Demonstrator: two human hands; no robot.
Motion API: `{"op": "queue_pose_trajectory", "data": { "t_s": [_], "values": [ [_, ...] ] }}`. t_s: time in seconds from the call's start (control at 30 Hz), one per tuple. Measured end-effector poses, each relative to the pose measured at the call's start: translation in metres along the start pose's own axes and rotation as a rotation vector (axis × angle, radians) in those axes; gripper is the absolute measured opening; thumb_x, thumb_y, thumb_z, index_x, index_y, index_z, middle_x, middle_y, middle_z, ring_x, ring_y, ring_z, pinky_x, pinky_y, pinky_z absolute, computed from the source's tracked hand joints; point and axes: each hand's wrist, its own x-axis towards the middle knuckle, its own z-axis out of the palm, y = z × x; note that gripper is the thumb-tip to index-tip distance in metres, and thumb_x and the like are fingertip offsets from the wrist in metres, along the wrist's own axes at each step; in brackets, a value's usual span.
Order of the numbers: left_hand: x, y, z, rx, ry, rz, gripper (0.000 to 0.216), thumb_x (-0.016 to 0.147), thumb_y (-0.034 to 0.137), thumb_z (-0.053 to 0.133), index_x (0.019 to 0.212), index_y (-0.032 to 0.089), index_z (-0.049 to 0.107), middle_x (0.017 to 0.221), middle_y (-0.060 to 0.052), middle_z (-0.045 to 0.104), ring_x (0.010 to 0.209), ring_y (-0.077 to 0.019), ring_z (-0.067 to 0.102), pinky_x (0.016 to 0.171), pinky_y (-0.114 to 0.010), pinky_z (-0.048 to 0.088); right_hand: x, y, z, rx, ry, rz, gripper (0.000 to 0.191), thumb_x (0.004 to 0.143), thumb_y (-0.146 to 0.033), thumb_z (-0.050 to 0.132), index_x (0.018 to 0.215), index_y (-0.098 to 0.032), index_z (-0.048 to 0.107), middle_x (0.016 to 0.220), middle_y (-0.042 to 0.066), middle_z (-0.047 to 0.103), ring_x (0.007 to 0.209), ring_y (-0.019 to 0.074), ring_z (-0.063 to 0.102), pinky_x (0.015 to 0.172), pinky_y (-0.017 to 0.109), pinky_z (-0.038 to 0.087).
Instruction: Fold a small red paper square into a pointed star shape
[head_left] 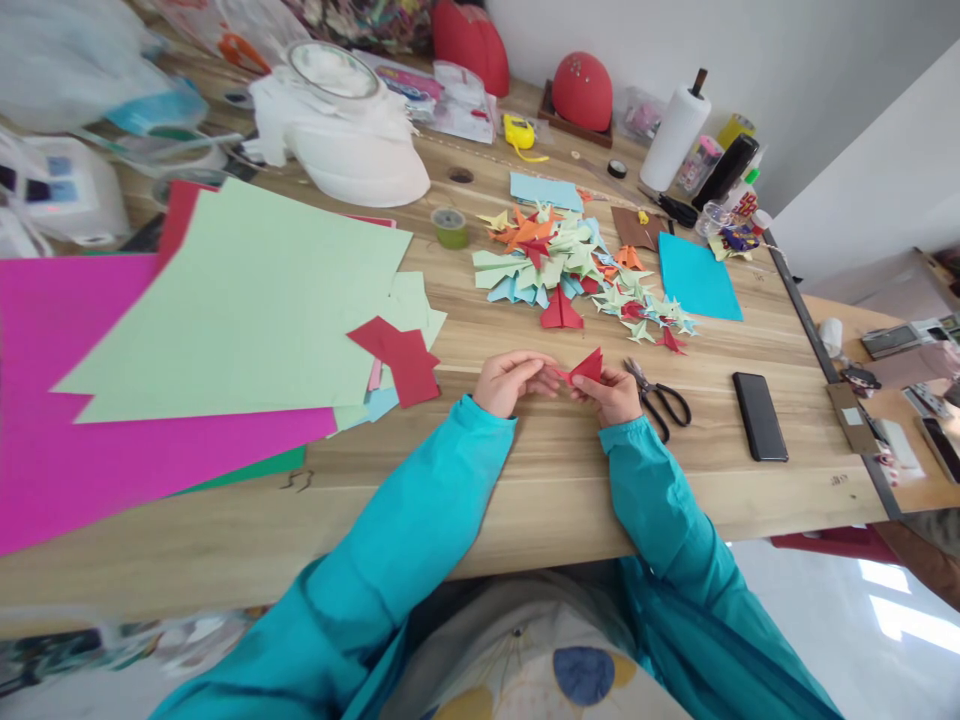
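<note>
A small piece of red folded paper [588, 366] is held above the table between my two hands. My right hand [616, 396] pinches its right side, the thumb lying over the paper. My left hand [516, 380] has its fingers curled together at the paper's thin left tip. Scissors [658, 398] with black handles lie just right of my right hand. Beyond my hands is a pile of small folded paper pieces [559, 255] in green, blue, orange and red. Red paper scraps [405, 360] rest to the left of my left hand.
Large pale green sheets [247, 300] overlap a magenta sheet [150, 400] at left. A phone [760, 416] lies at right, below a blue sheet [699, 277]. Tape [450, 228], a yellow tape measure [519, 132], a white cap [352, 150] and a paper roll [674, 135] stand farther back.
</note>
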Motion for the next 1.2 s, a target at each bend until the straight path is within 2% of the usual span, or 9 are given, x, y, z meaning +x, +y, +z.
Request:
{"op": "queue_pose_trajectory", "data": {
  "t_s": [0.17, 0.43, 0.7, 0.9, 1.2],
  "values": [
    [-0.003, -0.003, 0.007, 0.191, 0.047, 0.068, 0.028, 0.055, 0.035, 0.071, 0.069, 0.012, 0.063, 0.057, -0.004, 0.066, 0.051, -0.0161, 0.061, 0.055, -0.029, 0.053, -0.004, -0.006, 0.003, -0.036, -0.061, -0.079, 0.017, 0.054, -0.028, 0.074, 0.064, -0.017, 0.066, 0.054, 0.0, 0.064, 0.048, 0.0121, 0.057, 0.048, 0.024, 0.043],
    [0.001, -0.012, 0.002, 0.328, 0.037, 0.155, 0.023, 0.057, 0.034, 0.07, 0.065, 0.014, 0.065, 0.059, -0.004, 0.067, 0.051, -0.0159, 0.062, 0.054, -0.028, 0.052, -0.008, -0.013, 0.004, -0.16, -0.07, -0.137, 0.018, 0.054, -0.031, 0.073, 0.062, -0.016, 0.067, 0.056, 0.0, 0.064, 0.052, 0.0128, 0.056, 0.053, 0.027, 0.045],
    [0.0, -0.007, 0.002, 0.322, -0.003, 0.117, 0.022, 0.057, 0.034, 0.07, 0.064, 0.014, 0.066, 0.058, -0.004, 0.067, 0.051, -0.0155, 0.061, 0.055, -0.027, 0.052, -0.007, -0.013, 0.004, -0.191, -0.075, -0.14, 0.022, 0.056, -0.037, 0.071, 0.062, -0.017, 0.067, 0.053, 0.001, 0.062, 0.047, 0.0125, 0.053, 0.049, 0.026, 0.042],
    [-0.001, -0.004, 0.002, 0.289, -0.078, 0.097, 0.027, 0.065, 0.04, 0.063, 0.067, 0.013, 0.065, 0.06, -0.005, 0.067, 0.054, -0.0156, 0.062, 0.058, -0.028, 0.053, -0.006, -0.012, 0.005, -0.18, -0.03, -0.12, 0.025, 0.053, -0.04, 0.072, 0.062, -0.017, 0.066, 0.053, 0.001, 0.062, 0.047, 0.013, 0.054, 0.049, 0.027, 0.044],
    [-0.002, -0.005, 0.004, 0.12, -0.027, 0.043, 0.043, 0.069, 0.052, 0.054, 0.076, 0.01, 0.063, 0.068, -0.009, 0.068, 0.063, -0.0191, 0.064, 0.061, -0.032, 0.054, -0.004, -0.005, 0.001, -0.178, -0.001, -0.129, 0.025, 0.058, -0.039, 0.069, 0.064, -0.016, 0.066, 0.053, 0.001, 0.062, 0.047, 0.0123, 0.053, 0.048, 0.027, 0.043]
  ]
}}
